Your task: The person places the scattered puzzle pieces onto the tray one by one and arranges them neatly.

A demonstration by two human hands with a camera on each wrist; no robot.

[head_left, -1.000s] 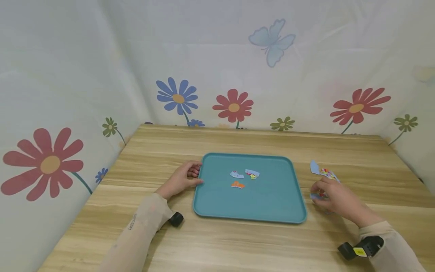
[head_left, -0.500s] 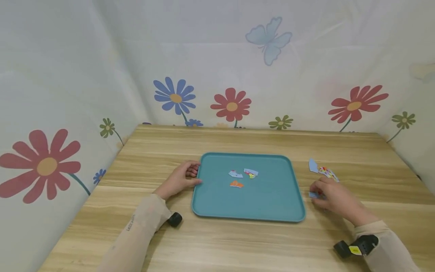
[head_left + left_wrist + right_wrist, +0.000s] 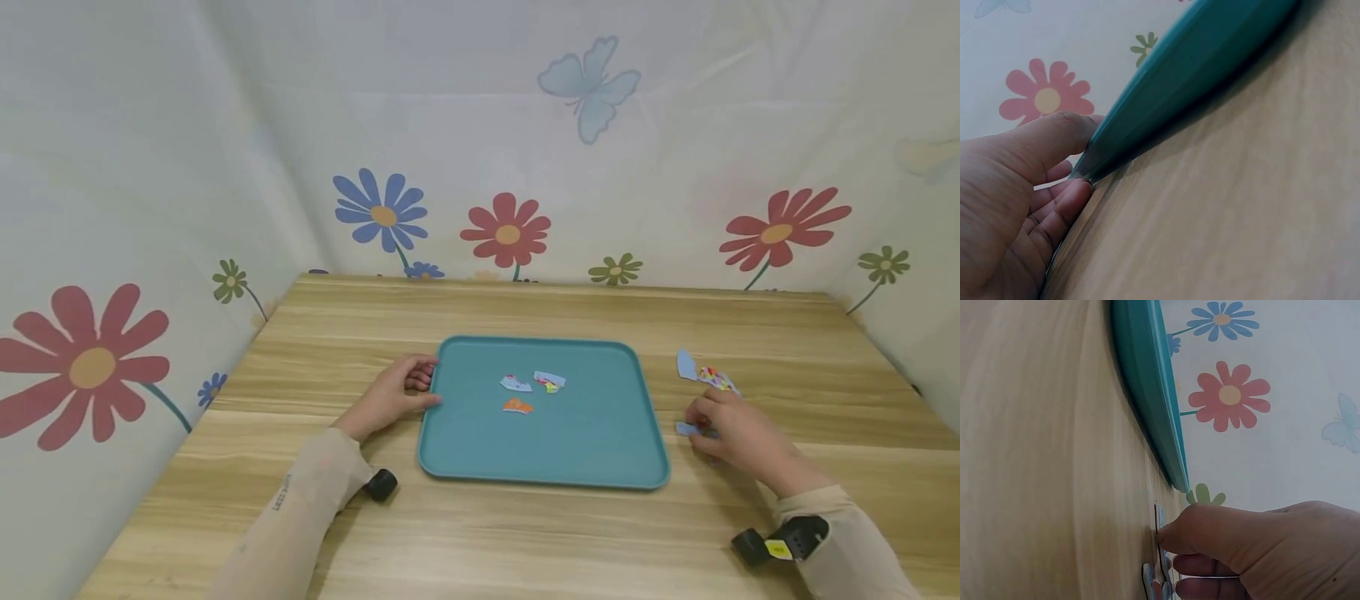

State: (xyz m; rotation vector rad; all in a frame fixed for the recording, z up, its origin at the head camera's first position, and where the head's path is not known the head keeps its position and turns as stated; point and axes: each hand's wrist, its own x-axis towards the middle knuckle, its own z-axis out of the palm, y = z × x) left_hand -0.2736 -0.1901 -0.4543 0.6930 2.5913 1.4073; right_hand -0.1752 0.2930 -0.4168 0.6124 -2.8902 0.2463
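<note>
A wood-grained table (image 3: 525,542) spreads beneath both hands. Nearest, behind each grip, come beige sleeves (image 3: 285,517) and black wrist devices (image 3: 780,542), the right one bearing a yellow label. The right hand (image 3: 738,437) pinches a light-blue piece (image 3: 686,428) at the tabletop, thumb and bent fingers closed on it, part of the piece jutting out to their left. The left hand (image 3: 390,396) grips the near-left rim of a teal tray (image 3: 577,450), thumb on top, fingertips against its outer side. Between the two grips, on the tray, lie an orange piece (image 3: 517,406) and, slightly farther, a pale piece (image 3: 516,383) and a blue-and-yellow piece (image 3: 550,382). Just beyond the right grip, off the tray, are a multicoloured piece (image 3: 717,379) and a plain blue piece (image 3: 686,365). Farthest from both hands hangs a white cloth (image 3: 450,100) printed with flowers and a butterfly.
</note>
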